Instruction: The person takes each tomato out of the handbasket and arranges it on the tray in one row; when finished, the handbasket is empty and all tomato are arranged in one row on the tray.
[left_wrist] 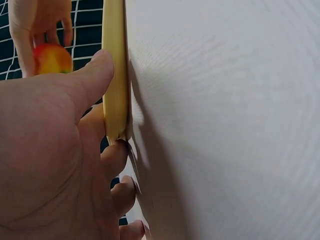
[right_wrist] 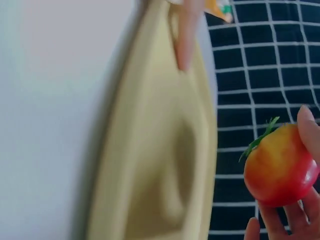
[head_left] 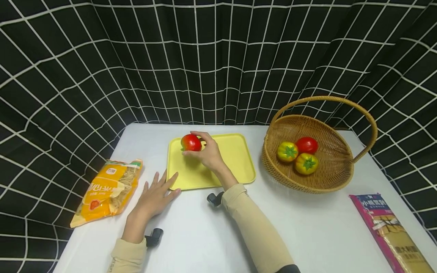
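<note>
The right hand [head_left: 209, 153] holds a fruit [head_left: 191, 143], its thumb on the near side and its fingers on the far side, curved round it. The fruit is red with a yellow patch and green leaves, and it hangs above the left part of a yellow tray [head_left: 232, 159]; the right wrist view shows it clear of the tray's surface.

The left hand [head_left: 153, 199] is spread, fingers loosely extended, at the tray's near left corner. Its thumb touches the rim in the left wrist view, and nothing is in its grasp.

Right of the tray stands a wicker basket [head_left: 336, 159] with a raised handle; inside, a red ball [head_left: 307, 145] and two yellow-green fruits [head_left: 287, 151] lie close together. An orange bag [head_left: 109, 189] lies on the worktop [head_left: 198, 235] beyond the left hand, and a long packet [head_left: 392, 231] lies near the right edge. Black checked cloth [head_left: 218, 49] hangs behind.
</note>
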A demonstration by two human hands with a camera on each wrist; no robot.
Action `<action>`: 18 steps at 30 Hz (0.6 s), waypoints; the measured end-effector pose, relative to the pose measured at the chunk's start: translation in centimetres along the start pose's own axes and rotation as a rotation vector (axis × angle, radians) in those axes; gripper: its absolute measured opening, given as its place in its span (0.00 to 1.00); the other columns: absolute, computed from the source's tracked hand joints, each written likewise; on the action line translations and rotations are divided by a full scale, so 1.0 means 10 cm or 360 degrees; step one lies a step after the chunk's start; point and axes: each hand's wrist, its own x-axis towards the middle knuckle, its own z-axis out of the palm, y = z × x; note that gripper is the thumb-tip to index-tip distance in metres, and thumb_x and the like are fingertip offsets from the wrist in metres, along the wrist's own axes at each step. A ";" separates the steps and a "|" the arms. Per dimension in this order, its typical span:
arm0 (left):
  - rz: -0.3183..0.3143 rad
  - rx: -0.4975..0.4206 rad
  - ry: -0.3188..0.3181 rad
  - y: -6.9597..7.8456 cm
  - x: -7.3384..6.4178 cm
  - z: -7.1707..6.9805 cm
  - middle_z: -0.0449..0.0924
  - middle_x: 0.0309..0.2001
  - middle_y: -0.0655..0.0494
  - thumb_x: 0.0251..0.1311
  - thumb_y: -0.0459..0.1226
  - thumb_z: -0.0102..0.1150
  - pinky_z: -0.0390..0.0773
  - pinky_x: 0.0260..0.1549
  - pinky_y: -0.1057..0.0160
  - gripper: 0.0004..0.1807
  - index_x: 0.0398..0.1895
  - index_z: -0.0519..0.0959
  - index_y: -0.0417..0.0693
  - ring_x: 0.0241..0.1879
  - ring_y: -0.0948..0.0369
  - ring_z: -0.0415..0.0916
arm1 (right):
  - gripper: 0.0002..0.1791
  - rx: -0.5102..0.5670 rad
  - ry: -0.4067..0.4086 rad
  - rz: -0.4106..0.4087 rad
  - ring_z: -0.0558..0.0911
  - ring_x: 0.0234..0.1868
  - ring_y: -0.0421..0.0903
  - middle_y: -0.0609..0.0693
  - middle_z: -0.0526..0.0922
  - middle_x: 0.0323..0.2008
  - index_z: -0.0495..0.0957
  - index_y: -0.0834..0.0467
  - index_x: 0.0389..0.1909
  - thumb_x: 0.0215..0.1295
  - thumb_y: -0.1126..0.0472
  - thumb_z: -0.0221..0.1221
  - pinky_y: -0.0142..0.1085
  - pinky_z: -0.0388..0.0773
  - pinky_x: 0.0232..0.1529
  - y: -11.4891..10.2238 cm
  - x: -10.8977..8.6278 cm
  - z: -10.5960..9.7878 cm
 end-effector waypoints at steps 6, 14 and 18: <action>-0.0009 0.0037 -0.0006 0.04 -0.02 -0.02 0.39 0.87 0.39 0.79 0.60 0.47 0.31 0.77 0.23 0.39 0.86 0.55 0.57 0.85 0.32 0.30 | 0.41 -0.0096 -0.0129 0.0039 0.78 0.68 0.56 0.50 0.77 0.69 0.76 0.49 0.72 0.56 0.59 0.80 0.49 0.81 0.69 0.07 -0.02 0.26; -0.0040 0.0021 -0.0044 0.06 -0.04 -0.03 0.38 0.87 0.41 0.79 0.60 0.48 0.31 0.78 0.24 0.40 0.86 0.56 0.57 0.85 0.34 0.29 | 0.43 -0.0368 -0.0198 -0.0002 0.78 0.68 0.52 0.46 0.79 0.69 0.76 0.46 0.72 0.54 0.55 0.82 0.48 0.76 0.70 0.18 -0.04 0.46; -0.0047 0.0018 -0.0040 0.07 -0.04 -0.03 0.39 0.87 0.42 0.79 0.60 0.48 0.31 0.78 0.24 0.40 0.86 0.57 0.55 0.85 0.34 0.29 | 0.44 -0.0466 -0.0220 -0.0077 0.75 0.69 0.49 0.47 0.79 0.70 0.75 0.46 0.73 0.54 0.54 0.81 0.46 0.70 0.70 0.15 -0.01 0.51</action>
